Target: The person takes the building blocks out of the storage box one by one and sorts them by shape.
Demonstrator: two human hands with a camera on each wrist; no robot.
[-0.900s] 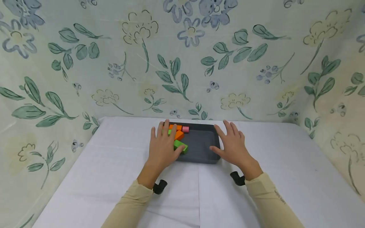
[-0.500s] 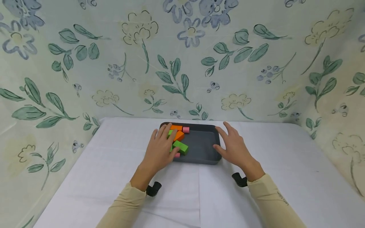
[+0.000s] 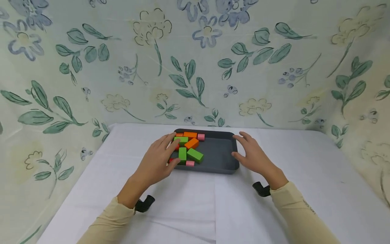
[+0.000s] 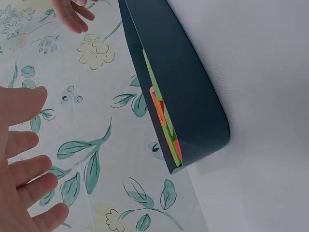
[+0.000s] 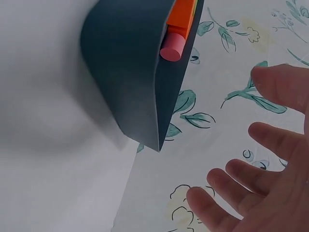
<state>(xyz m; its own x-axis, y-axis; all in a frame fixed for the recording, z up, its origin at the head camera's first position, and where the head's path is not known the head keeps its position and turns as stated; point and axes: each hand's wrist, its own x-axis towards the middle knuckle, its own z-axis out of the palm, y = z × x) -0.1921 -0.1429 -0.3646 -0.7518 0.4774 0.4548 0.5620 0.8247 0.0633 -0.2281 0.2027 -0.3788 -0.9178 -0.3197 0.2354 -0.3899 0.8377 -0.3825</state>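
Observation:
A dark grey tray (image 3: 217, 152) lies on the white cloth, with toy blocks gathered in its left half. Among them are green blocks (image 3: 195, 155), orange blocks (image 3: 191, 143), pink pieces (image 3: 190, 163) and bits of red. My left hand (image 3: 156, 159) is over the tray's left edge, fingers spread and holding nothing; it hides part of that edge and some blocks. At the right edge my right hand (image 3: 256, 156) hovers with relaxed, parted fingers. In the right wrist view a pink cylinder (image 5: 173, 47) shows just inside the tray wall.
White cloth (image 3: 189, 210) covers the table around the tray. Behind it rises a floral fabric backdrop (image 3: 195, 74), which also runs along both sides. Black wrist-camera mounts (image 3: 145, 204) stick out beneath both wrists.
My left hand has moved left and toward me, off the blocks, uncovering green, red and pink pieces. My right hand has shifted slightly right. The head view has tilted a little.

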